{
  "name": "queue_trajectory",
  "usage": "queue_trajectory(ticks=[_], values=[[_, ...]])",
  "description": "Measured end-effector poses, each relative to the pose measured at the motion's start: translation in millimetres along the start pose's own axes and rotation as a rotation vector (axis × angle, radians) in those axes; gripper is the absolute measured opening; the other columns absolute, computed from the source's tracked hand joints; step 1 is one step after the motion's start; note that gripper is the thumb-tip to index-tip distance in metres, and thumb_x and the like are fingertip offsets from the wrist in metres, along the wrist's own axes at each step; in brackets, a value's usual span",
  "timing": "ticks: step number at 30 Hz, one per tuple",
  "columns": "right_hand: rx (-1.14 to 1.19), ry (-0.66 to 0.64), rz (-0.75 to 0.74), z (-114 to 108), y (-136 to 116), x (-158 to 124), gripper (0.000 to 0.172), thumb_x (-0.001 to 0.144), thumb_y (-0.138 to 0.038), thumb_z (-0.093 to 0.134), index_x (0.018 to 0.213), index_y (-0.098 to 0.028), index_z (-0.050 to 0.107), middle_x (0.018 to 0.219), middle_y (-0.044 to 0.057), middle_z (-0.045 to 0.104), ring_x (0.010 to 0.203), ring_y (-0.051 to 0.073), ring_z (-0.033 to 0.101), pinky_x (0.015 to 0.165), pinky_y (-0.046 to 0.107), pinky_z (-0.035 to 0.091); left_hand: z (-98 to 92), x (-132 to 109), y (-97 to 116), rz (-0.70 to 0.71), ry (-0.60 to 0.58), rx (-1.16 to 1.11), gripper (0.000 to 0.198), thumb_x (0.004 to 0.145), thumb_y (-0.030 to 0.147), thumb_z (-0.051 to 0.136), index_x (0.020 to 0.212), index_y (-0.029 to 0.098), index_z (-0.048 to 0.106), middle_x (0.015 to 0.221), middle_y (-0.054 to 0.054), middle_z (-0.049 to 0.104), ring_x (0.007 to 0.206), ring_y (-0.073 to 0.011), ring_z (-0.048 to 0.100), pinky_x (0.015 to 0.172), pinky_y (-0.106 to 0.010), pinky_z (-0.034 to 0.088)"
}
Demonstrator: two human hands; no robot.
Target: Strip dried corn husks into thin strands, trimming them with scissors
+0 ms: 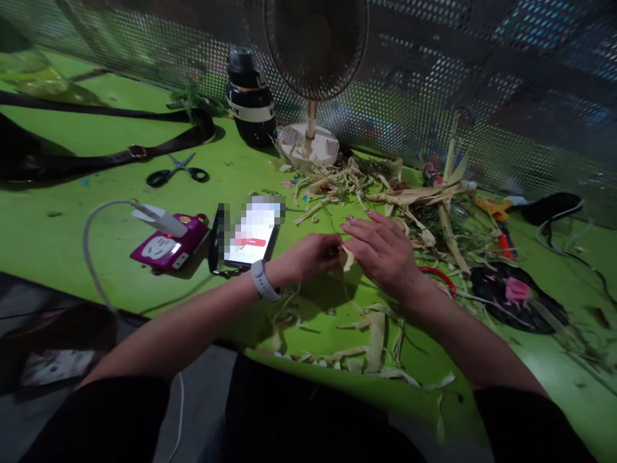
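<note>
A small pale piece of dried corn husk [346, 258] shows between my two hands, above the green table. My left hand [318, 255], with a pale watch at its wrist, is closed on the piece's left side; its fingertips are in shadow. My right hand [383, 254] meets the husk from the other side, its index finger bent against it and the other fingers reaching out to the left. Its thumb is hidden. Torn husk strips [376, 337] lie below my hands along the near table edge, and a heap of dry husks [419, 196] spreads beyond them.
Left of my hands are a lit phone [255, 231], a purple power socket [171, 244] with a charger, and scissors [178, 170]. A dark bottle [250, 106] and fan [311, 145] stand behind. A glue gun [494, 207], red-handled tool [506, 241] and black dish [486, 296] lie right.
</note>
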State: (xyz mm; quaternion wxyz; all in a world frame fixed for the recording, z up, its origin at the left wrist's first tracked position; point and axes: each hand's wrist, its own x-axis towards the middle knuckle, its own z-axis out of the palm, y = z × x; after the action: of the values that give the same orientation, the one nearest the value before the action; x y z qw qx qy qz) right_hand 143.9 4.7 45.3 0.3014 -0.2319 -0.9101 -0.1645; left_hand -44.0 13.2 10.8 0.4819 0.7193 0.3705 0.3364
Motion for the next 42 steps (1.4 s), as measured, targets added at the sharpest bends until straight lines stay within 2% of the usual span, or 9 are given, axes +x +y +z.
queue_trajectory(ticks=[4,7,13,18,22,27,35,39,42], values=[[-0.142,-0.058,0.207,17.1,-3.2,-9.7,0.023,0.096,-0.021,0.043,0.099,-0.016,0.065,0.072,0.005,0.068,0.060,0.014,0.060,0.063,0.026,0.043,6.4,-7.2,8.5,0.014,0.025,0.217,0.011,0.066,0.010,0.064,0.067,0.019,0.059,0.057,0.001,0.059,0.048,-0.0096,0.046,0.049,-0.021,0.033],[-0.208,0.002,0.436,21.1,-2.4,-10.6,0.029,0.099,-0.032,0.040,0.095,-0.016,0.064,0.061,0.003,0.064,0.044,0.011,0.051,0.047,0.025,0.030,3.2,-8.1,12.9,0.042,-0.007,0.050,0.017,0.073,0.014,0.064,0.088,0.020,0.060,0.074,-0.001,0.067,0.065,-0.0135,0.061,0.060,-0.021,0.044],[-0.199,0.135,0.529,16.4,-1.8,-5.1,0.030,0.099,-0.037,0.039,0.094,-0.017,0.061,0.067,0.004,0.067,0.043,0.011,0.053,0.044,0.024,0.028,3.1,-6.9,15.6,-0.010,0.001,-0.375,0.030,0.070,0.023,0.075,0.096,0.016,0.060,0.076,-0.001,0.063,0.067,-0.0109,0.060,0.062,-0.021,0.049],[-0.124,0.071,0.590,13.2,-1.9,-5.3,0.031,0.098,-0.037,0.037,0.096,-0.017,0.061,0.060,0.003,0.063,0.042,0.012,0.052,0.045,0.026,0.028,7.4,-5.8,15.3,-0.113,0.034,-0.553,0.035,0.068,0.025,0.079,0.096,0.015,0.061,0.068,0.001,0.063,0.060,-0.0088,0.059,0.062,-0.022,0.050],[-0.120,0.063,0.584,12.0,-1.9,-6.3,0.031,0.097,-0.036,0.038,0.097,-0.016,0.062,0.059,0.004,0.063,0.044,0.013,0.052,0.046,0.027,0.029,9.7,-4.6,12.0,-0.210,0.054,-0.570,0.050,0.061,0.025,0.084,0.104,0.015,0.061,0.069,-0.001,0.067,0.061,-0.0107,0.063,0.058,-0.021,0.049],[-0.088,0.051,0.616,14.2,-4.4,-5.0,0.030,0.096,-0.035,0.040,0.095,-0.015,0.063,0.060,0.005,0.063,0.045,0.014,0.052,0.047,0.027,0.030,10.3,-3.3,6.5,-0.231,-0.005,-0.458,0.027,0.063,0.028,0.081,0.081,0.011,0.069,0.069,-0.005,0.070,0.058,-0.0109,0.062,0.054,-0.021,0.047],[0.926,-0.380,0.901,-29.3,30.8,6.1,0.048,0.085,-0.051,0.061,0.122,-0.022,0.056,0.062,-0.004,0.059,0.051,0.011,0.054,0.049,0.023,0.044,-26.0,6.1,2.4,-0.162,-0.034,-0.316,0.026,0.065,0.028,0.080,0.082,0.011,0.070,0.073,-0.004,0.072,0.069,-0.0117,0.065,0.068,-0.023,0.051],[1.348,-0.532,0.700,-54.7,57.1,0.0,0.053,0.072,-0.052,0.073,0.116,-0.023,0.065,0.094,0.007,0.072,0.084,0.021,0.069,0.073,0.034,0.055,-32.4,7.5,2.3,-0.219,-0.076,-0.403,0.023,0.066,0.027,0.080,0.080,0.012,0.071,0.072,-0.003,0.071,0.068,-0.0111,0.065,0.070,-0.023,0.050],[1.518,-0.425,0.588,-54.8,58.3,-5.0,0.063,0.059,-0.061,0.077,0.107,-0.022,0.069,0.093,0.009,0.073,0.084,0.025,0.069,0.074,0.041,0.054,-29.2,7.2,1.8,-0.247,-0.111,-0.483,0.020,0.064,0.025,0.081,0.075,0.012,0.071,0.068,-0.001,0.069,0.064,-0.0093,0.063,0.068,-0.022,0.049]])
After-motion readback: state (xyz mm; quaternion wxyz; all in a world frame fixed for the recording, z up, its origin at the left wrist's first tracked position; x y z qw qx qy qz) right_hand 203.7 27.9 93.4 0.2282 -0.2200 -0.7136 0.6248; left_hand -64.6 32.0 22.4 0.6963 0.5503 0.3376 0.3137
